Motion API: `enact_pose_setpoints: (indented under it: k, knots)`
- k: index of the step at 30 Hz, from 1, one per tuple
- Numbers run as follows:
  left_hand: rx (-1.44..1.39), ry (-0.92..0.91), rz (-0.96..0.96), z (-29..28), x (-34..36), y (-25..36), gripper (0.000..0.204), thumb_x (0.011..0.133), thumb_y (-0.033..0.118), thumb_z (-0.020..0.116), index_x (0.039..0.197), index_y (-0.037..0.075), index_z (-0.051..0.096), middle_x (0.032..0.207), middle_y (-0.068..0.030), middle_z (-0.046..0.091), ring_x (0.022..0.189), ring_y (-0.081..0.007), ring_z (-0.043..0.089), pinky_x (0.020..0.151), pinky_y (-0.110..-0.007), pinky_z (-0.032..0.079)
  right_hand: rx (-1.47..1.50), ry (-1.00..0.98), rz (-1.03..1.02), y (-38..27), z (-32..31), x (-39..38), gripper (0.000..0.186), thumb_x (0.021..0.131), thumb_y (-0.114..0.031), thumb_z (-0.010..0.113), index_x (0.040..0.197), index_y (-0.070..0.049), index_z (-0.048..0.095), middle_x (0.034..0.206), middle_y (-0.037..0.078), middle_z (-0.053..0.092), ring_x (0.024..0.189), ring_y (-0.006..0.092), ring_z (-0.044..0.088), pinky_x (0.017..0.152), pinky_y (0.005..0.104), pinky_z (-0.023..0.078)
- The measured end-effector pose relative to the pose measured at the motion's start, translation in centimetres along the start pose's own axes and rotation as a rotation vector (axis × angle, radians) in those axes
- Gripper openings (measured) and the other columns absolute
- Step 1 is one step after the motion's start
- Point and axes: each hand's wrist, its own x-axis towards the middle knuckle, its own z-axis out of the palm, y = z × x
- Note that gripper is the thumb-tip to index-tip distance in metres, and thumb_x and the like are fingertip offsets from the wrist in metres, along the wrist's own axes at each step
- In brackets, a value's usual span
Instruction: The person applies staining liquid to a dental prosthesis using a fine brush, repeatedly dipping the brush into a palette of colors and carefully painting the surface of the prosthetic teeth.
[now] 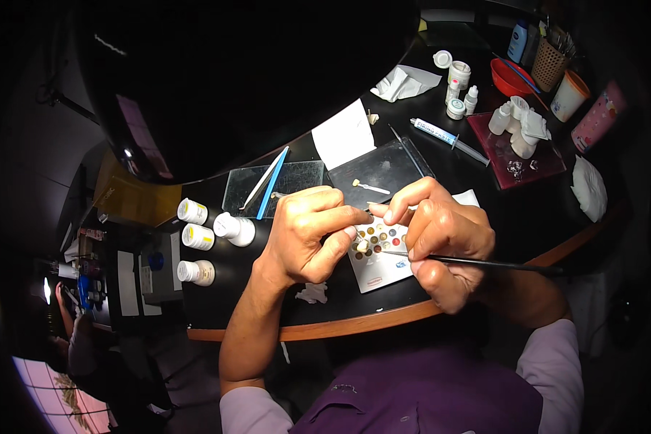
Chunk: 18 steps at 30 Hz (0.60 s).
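My left hand (311, 231) is closed in a pinch, thumb and forefinger pressed toward each other. Just by its thumb tip shows a small cream tooth-like piece (362, 246); whether the fingers grip it I cannot tell. My right hand (445, 239) is closed round a thin brush (484, 263) with a long black handle, its fine end pointing left toward that piece. The right fingertips come close to the left forefinger. Below both hands lies a white card (378, 278) with rows of round coloured spots, partly covered by the fingers.
Glass slab (304, 177) with tweezers, dark tile (383, 163) and white paper (343, 137) lie beyond. Several white jars (197, 237) stand left. A labelled syringe (441, 134), red bowl (508, 77), maroon tray (535, 170) and brush basket (548, 64) are right. A large dark shape (231, 79) hangs overhead.
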Motion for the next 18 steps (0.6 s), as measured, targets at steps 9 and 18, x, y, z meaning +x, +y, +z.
enact_pose_setpoints:
  k: [9, 18]
  knots:
    - [0.092, -0.005, -0.054, 0.0, 0.1, 0.8, 0.022, 0.077, 0.016, 0.069, 0.095, 0.007, 0.079, 0.065, -0.0069, 0.054, 0.057, -0.0255, 0.056, 0.052, -0.039, 0.045, 0.041, -0.035, 0.105, 1.0, -0.5, -0.3, 0.005, 0.079, -0.003, 0.062, 0.083, -0.003, 0.060, 0.070, 0.008, 0.060, 0.093, 0.0249, 0.060, 0.093, 0.0535, 0.064]
    - [0.134, -0.033, -0.112, 0.0, 0.0, 1.3, 0.023, 0.080, 0.013, 0.066, 0.097, 0.003, 0.078, 0.066, -0.0101, 0.058, 0.059, -0.0291, 0.060, 0.054, -0.041, 0.046, -0.103, -0.030, -0.020, 0.5, -0.2, 0.2, 0.017, 0.071, 0.004, 0.072, 0.084, -0.005, 0.066, 0.077, 0.006, 0.068, 0.091, 0.0266, 0.064, 0.094, 0.0431, 0.057]
